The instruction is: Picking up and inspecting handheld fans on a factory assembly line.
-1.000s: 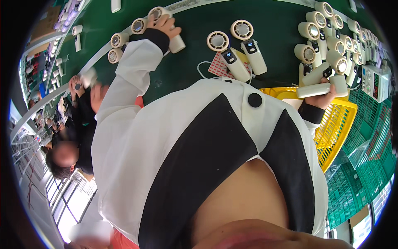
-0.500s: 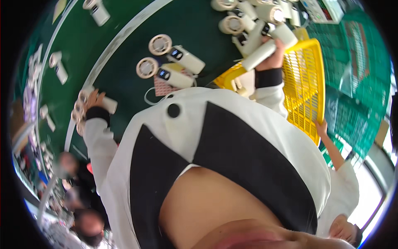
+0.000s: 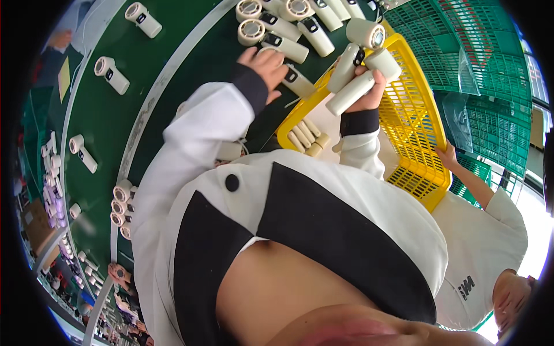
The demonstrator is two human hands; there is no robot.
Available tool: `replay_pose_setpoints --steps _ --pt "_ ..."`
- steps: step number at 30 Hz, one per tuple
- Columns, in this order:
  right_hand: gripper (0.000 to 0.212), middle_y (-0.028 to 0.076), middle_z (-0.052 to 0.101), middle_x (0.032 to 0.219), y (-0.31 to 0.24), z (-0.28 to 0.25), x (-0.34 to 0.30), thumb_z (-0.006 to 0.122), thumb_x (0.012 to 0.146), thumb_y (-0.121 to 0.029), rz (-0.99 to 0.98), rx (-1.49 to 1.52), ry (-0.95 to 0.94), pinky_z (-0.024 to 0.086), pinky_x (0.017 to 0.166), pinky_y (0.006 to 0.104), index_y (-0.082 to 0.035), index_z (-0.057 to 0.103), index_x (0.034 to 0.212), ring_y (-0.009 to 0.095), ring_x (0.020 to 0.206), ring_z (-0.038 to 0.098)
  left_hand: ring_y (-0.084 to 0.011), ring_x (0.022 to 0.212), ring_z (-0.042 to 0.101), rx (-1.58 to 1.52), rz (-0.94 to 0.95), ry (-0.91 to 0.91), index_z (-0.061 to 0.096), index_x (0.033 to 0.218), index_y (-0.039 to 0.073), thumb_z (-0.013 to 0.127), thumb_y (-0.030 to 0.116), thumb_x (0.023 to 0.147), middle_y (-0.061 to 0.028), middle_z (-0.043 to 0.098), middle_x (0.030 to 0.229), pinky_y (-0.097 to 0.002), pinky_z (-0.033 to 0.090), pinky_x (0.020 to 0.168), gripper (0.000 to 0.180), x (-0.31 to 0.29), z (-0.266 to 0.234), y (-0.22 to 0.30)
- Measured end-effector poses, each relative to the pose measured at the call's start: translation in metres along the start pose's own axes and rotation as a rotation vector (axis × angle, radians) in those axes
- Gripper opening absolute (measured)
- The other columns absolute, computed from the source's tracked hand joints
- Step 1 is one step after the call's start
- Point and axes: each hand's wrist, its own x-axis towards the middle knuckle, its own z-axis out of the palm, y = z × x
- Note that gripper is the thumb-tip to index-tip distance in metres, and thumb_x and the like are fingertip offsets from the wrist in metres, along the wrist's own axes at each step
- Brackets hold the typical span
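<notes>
My right hand (image 3: 369, 92) grips two white handheld fans at once, above the yellow basket (image 3: 427, 106). One fan (image 3: 345, 68) shows a small dark display. The other fan (image 3: 352, 93) lies across my fingers with its round head over the basket. My left hand (image 3: 262, 70) reaches over the green bench, fingers spread on the head of another handheld fan (image 3: 298, 81). Its grip is partly hidden, and I see no firm hold. Several more handheld fans (image 3: 288, 49) lie grouped just beyond that hand. Inside the basket rest several white fans (image 3: 303, 135).
Another person's hand (image 3: 446, 155) holds the basket's right rim. Green crates (image 3: 490, 127) are stacked at the right. A row of fans (image 3: 121, 199) lies at the bench's left. Single fans (image 3: 112, 75) sit on the green strip beyond the pale rail (image 3: 153, 75).
My left hand has left the row of fans at the left and moved right to the far group. My right hand still holds its two fans, and the view has shifted.
</notes>
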Motion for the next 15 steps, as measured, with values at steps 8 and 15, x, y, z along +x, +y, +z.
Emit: replay_pose_setpoints --steps 8,15 --pt "0.031 0.021 0.054 0.094 -0.024 -0.007 -0.012 0.051 0.066 -0.043 -0.068 0.03 0.07 0.039 0.075 0.0457 -0.012 0.052 0.061 0.037 0.093 0.049 -0.0278 0.116 0.03 0.282 0.081 -0.567 0.054 0.1 0.008 0.065 0.032 0.065 -0.0147 0.033 0.127 -0.0507 0.02 0.096 0.044 0.055 0.033 -0.005" --pt "0.032 0.021 0.052 0.095 -0.021 -0.007 -0.016 0.05 0.066 -0.044 -0.046 0.078 -0.059 0.041 0.07 0.0454 -0.012 0.05 0.062 0.037 0.091 0.049 -0.0344 0.118 0.024 0.324 0.042 -0.772 0.056 0.105 0.008 0.062 0.043 0.067 -0.0218 0.027 0.129 -0.0552 0.017 0.095 0.052 0.059 0.024 -0.022"
